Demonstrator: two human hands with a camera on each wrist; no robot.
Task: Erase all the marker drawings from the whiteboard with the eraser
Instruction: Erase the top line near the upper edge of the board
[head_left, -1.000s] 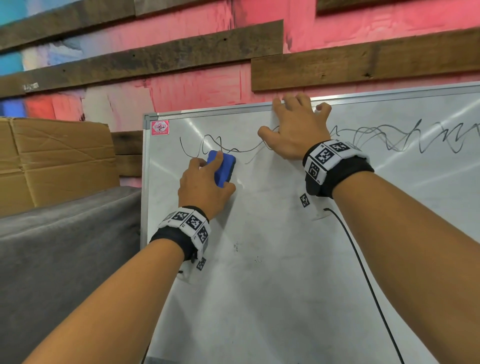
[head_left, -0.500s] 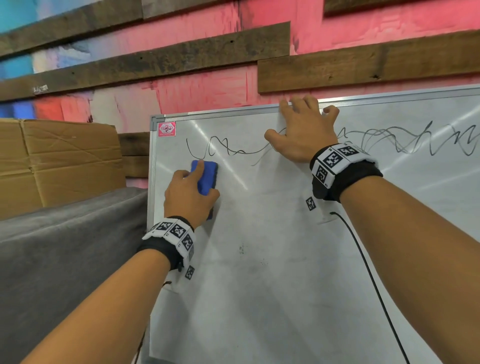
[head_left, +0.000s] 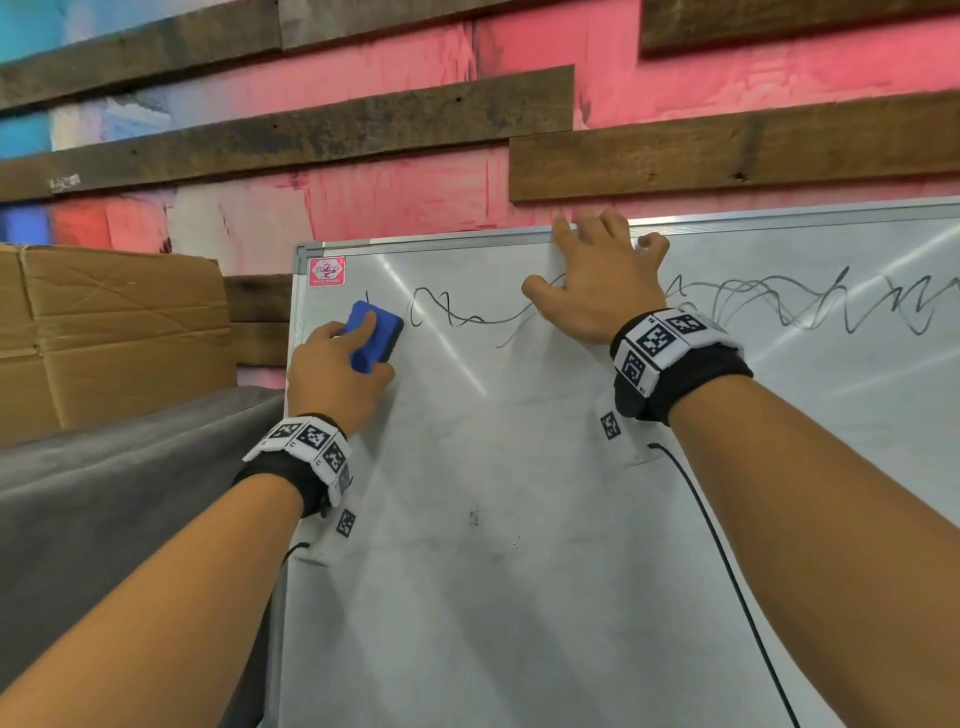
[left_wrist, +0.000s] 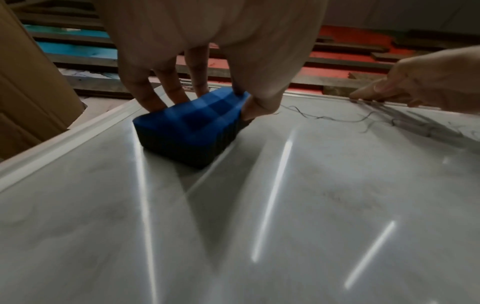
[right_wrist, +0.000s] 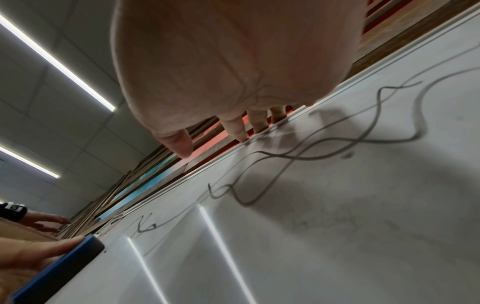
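The whiteboard (head_left: 519, 519) leans against the painted wall. Black marker scribbles (head_left: 779, 304) run across its upper part, from beside the eraser to the right edge of view. My left hand (head_left: 337, 374) grips the blue eraser (head_left: 376, 335) and presses it flat on the board near the top left corner. In the left wrist view the fingers (left_wrist: 148, 90) and thumb clamp the eraser (left_wrist: 192, 123) from both sides. My right hand (head_left: 597, 280) lies spread on the board, fingers over the top frame, covering part of the scribbles (right_wrist: 324, 148). The eraser (right_wrist: 62, 265) shows at lower left there.
A cardboard box (head_left: 114, 332) sits left of the board on a grey cloth-covered surface (head_left: 119, 493). A red sticker (head_left: 326, 271) marks the board's top left corner. Wooden planks (head_left: 727, 150) cross the pink wall behind. A black cable (head_left: 727, 571) hangs from my right wrist.
My left hand has slid the eraser left and up toward the board's top left corner, wiping away the leftmost scribble loops. The right hand stays put on the top frame.
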